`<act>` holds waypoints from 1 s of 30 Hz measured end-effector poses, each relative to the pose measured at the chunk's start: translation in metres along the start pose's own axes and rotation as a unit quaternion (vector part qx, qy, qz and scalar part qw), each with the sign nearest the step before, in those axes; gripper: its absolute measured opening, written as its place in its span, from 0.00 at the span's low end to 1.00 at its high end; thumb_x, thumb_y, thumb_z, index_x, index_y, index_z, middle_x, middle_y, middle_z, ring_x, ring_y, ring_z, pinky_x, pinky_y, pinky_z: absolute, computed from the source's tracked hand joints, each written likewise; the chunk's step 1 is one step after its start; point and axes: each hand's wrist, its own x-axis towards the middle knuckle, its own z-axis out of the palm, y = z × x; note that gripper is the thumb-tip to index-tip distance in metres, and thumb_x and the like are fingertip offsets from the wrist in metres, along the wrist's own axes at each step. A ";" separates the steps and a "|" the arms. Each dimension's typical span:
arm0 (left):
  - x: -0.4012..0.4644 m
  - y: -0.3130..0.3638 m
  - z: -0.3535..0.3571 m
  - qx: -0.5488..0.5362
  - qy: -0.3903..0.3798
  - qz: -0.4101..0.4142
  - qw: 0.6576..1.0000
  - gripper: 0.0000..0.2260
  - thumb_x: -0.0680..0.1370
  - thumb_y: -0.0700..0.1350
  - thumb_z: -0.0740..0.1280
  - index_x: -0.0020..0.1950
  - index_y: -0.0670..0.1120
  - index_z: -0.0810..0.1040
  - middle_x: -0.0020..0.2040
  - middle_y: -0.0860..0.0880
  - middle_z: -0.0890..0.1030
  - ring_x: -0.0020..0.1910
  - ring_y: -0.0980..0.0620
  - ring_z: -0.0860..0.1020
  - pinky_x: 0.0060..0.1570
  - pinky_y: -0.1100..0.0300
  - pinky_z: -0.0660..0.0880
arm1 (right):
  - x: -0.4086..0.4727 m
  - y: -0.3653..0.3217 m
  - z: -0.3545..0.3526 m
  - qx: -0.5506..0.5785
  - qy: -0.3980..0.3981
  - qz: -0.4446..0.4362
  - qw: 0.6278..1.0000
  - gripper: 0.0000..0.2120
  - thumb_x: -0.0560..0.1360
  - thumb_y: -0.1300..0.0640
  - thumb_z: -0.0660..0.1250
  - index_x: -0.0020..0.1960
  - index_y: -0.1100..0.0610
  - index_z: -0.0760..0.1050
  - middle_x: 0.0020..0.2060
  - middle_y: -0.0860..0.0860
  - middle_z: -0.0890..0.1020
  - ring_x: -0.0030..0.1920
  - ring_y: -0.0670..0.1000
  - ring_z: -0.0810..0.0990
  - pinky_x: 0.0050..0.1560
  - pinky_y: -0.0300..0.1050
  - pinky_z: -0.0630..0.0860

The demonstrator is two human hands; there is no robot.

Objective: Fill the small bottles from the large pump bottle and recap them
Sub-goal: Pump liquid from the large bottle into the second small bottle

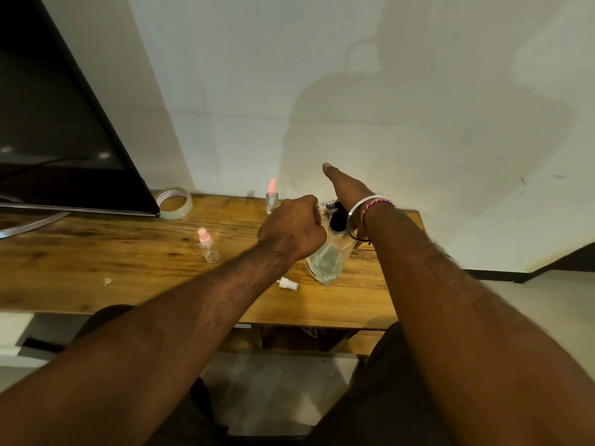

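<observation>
Clear glass or plastic makes up the large pump bottle [326,260], which stands on the wooden worktop [128,262] with its base toward the person and its long axis leaning slightly away, the black pump head [336,220] at the top. The left hand [291,228] is curled into a fist beside the pump head, and a bit of clear material shows at its knuckles; it seems to hold a small bottle at the spout, though the fingers hide it and I cannot tell for sure. The right hand [346,185] lies flat above the pump head, fingers straight and pointing away and to the left, with a bangle [354,214] and a thread band at the wrist; whether it presses the pump is hidden. The hands are close together, both at the top of the bottle.

A loose white spray cap [287,283] lies on the worktop just in front of the large bottle, nearer the left hand. Two capped small bottles stand to the left: a near one [209,246] and a far one [272,196] by the wall. My guess is that filling is under way, and the cap goes on next.

A tape roll [174,202] and a dark screen [64,123] sit at far left.
</observation>
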 end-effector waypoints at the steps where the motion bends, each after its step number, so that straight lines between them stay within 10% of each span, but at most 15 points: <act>1: 0.000 0.000 0.000 0.001 0.001 0.001 1.000 0.06 0.77 0.41 0.69 0.46 0.51 0.75 0.37 0.53 0.77 0.40 0.49 0.79 0.36 0.59 0.69 | 0.000 0.000 0.000 -0.010 0.004 -0.006 1.000 0.43 0.69 0.25 0.59 0.75 0.51 0.67 0.73 0.55 0.71 0.67 0.60 0.73 0.71 0.59 0.67; 24: -0.005 -0.005 0.010 0.002 -0.004 -0.016 1.000 0.07 0.73 0.41 0.71 0.45 0.51 0.75 0.39 0.54 0.78 0.41 0.49 0.79 0.44 0.51 0.83 | -0.016 0.010 0.006 -0.284 0.110 -0.132 0.943 0.16 0.83 0.62 0.54 0.69 0.62 0.68 0.63 0.65 0.77 0.62 0.66 0.76 0.63 0.56 0.74; 30: -0.004 -0.005 0.008 0.003 -0.003 -0.003 1.000 0.07 0.75 0.41 0.69 0.44 0.52 0.74 0.38 0.54 0.77 0.40 0.48 0.79 0.42 0.53 0.81 | -0.019 0.003 0.005 -0.254 0.089 -0.105 0.957 0.19 0.84 0.58 0.48 0.69 0.63 0.69 0.64 0.65 0.76 0.62 0.66 0.74 0.63 0.53 0.71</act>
